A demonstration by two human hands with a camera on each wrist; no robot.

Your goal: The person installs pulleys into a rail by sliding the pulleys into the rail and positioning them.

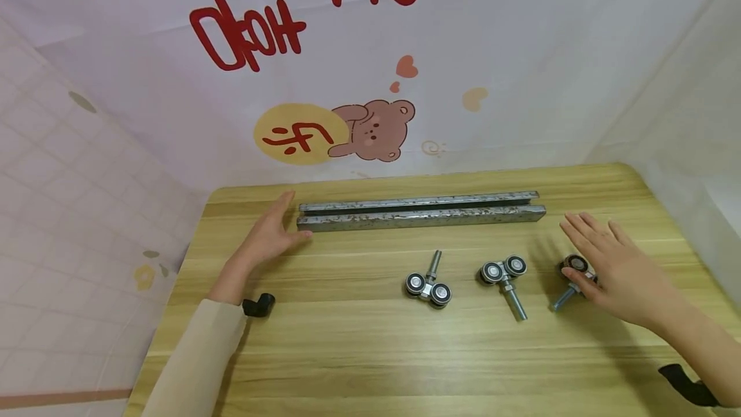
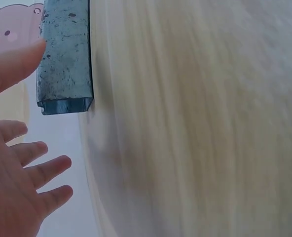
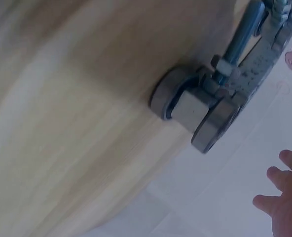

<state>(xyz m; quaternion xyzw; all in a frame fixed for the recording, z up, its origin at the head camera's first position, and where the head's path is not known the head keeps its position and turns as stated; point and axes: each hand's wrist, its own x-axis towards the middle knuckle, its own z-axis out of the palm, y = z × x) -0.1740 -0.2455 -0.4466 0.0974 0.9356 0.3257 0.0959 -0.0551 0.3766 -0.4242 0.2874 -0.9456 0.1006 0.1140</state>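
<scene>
A scuffed steel channel rail [image 1: 422, 218] with a lengthwise slot lies across the back of the table. At its left end my left hand [image 1: 267, 237] is spread, thumb tip close to the end; whether it touches is unclear. The left wrist view shows the rail's end [image 2: 64, 64] beside that thumb. My right hand [image 1: 625, 275] reaches over the rightmost roller trolley [image 1: 576, 264], fingers extended, partly hiding it. In the right wrist view this trolley [image 3: 190, 109] shows wheels and a threaded bolt, apart from the fingers. A middle trolley [image 1: 493, 272] and a left trolley [image 1: 416, 284] lie in front of the rail.
The wood-grain table [image 1: 347, 352] has rounded back corners. A white printed cloth [image 1: 521, 50] with a bear drawing and red lettering hangs behind it. Black pieces sit at the left wrist [image 1: 259, 305] and right wrist [image 1: 687, 386].
</scene>
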